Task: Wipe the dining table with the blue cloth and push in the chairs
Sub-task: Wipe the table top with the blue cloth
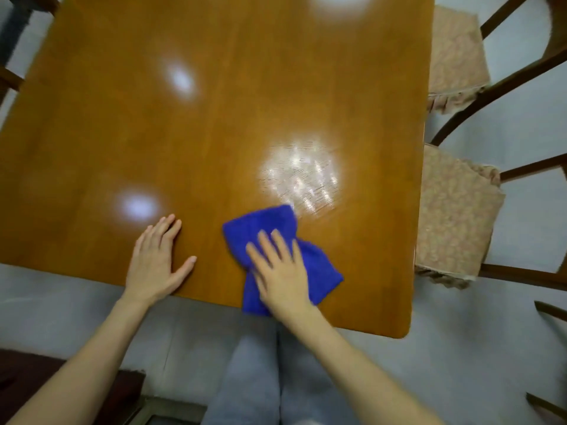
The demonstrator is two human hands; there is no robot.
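On the table [214, 133] by its near edge, rumpled blue cloth [260, 223] under the flat, straight-fingered right hand [282, 274]

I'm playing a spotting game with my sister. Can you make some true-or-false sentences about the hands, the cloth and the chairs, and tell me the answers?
1. The right hand presses flat on the blue cloth. True.
2. The left hand holds a cup. False: it rests flat on the bare table, its fingers straight, and holds nothing.
3. The blue cloth lies at the far end of the table. False: it lies at the near edge, close to the person.
4. The nearer chair stands at the table's right side. True.
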